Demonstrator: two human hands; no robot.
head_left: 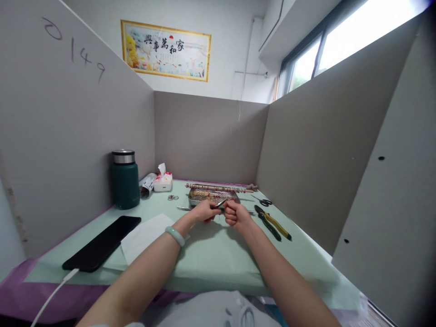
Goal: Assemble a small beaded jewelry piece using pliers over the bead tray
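Note:
My left hand (205, 211), with a pale green bangle (175, 236) on its wrist, is closed around small pliers (221, 203) whose metal jaws point up to the right. Close beside it, my right hand (237, 215) is closed in a pinch near the tip of the jaws. Whatever its fingers hold is too small to make out; a bit of red shows there. Just behind both hands lies a metal tray (195, 202) of small gold and red pieces, partly hidden by them. Beaded rods (218, 187) rest across the tray's far side.
Yellow-and-green pliers (272, 223) and black scissors (264, 201) lie to the right. On the left are a phone (102, 243) with its cable (56, 290), white paper (146, 236), a green flask (125, 181), a tissue pack (163, 181) and small rings (173, 197). Grey partitions (211, 136) enclose the table.

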